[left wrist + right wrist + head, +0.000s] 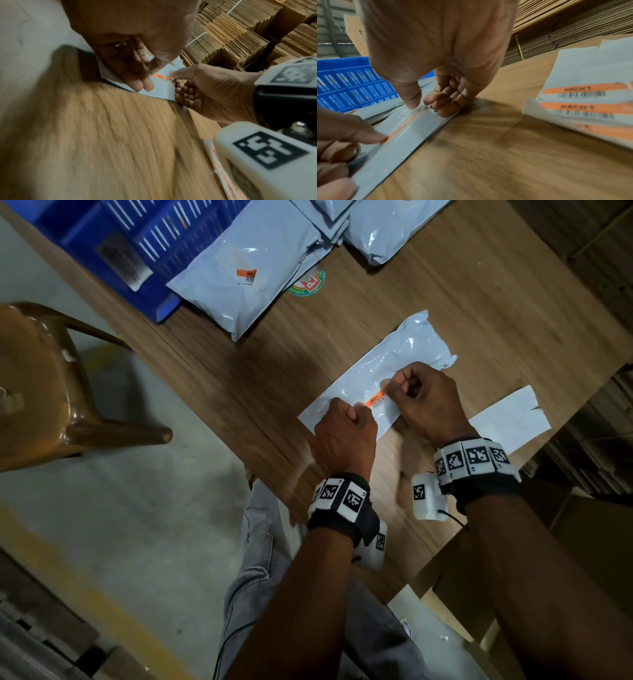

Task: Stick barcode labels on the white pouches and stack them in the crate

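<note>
A white pouch (pixel 383 364) lies flat on the wooden table (pixel 239 378). An orange-and-white barcode label (pixel 375 399) lies on its near end. My left hand (pixel 354 410) has its fingers curled, and its thumb holds down the label's orange end (pixel 399 129). My right hand (pixel 394 387) pinches the label's other end between thumb (pixel 412 101) and forefinger, the other fingers curled on the pouch. The left wrist view shows the label (pixel 160 76) between both hands. The blue crate (pixel 102 234) stands at the far left of the table.
Several more white pouches (pixel 246 275) lie piled beside the crate, one bearing an orange label. A sheet of barcode labels (pixel 510 419) lies right of my right hand. A brown chair (pixel 41 392) stands left of the table. Stacked cardboard (pixel 240 33) lines the right side.
</note>
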Action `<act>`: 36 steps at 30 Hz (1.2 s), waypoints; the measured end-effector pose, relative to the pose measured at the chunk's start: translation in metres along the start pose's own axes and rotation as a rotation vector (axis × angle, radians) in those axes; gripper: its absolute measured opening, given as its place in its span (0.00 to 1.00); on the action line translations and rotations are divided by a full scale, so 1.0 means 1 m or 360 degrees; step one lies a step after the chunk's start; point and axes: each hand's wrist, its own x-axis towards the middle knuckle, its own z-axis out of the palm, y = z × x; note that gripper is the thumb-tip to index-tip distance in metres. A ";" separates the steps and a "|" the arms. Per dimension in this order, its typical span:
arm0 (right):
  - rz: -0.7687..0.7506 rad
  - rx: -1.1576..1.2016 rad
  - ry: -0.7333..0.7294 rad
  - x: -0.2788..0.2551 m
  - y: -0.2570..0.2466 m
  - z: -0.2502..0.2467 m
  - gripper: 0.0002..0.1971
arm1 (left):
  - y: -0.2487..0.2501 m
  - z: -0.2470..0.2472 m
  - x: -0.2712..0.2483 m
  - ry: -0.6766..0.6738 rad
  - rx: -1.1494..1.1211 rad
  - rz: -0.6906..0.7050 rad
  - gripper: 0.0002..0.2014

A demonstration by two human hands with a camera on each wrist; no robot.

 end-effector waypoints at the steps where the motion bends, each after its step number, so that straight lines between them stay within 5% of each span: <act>1: 0.0003 0.0010 -0.0010 0.000 0.000 0.000 0.10 | -0.001 0.000 0.000 -0.0004 0.0003 0.0017 0.18; 27: 0.0080 0.0052 -0.0089 -0.008 -0.006 -0.004 0.08 | 0.005 -0.014 -0.005 -0.0181 -0.0013 -0.0011 0.10; 31: 0.0057 0.0155 0.0237 -0.011 -0.011 -0.008 0.10 | 0.010 -0.028 0.000 -0.0228 -0.0087 0.0037 0.12; 34: 0.0142 0.0100 0.0645 -0.007 -0.007 -0.012 0.14 | 0.006 -0.037 0.022 -0.0187 0.0092 0.0325 0.23; 36: 0.0283 -0.0074 0.0623 -0.003 0.000 -0.010 0.22 | 0.006 -0.041 0.038 -0.0232 0.0352 0.0497 0.24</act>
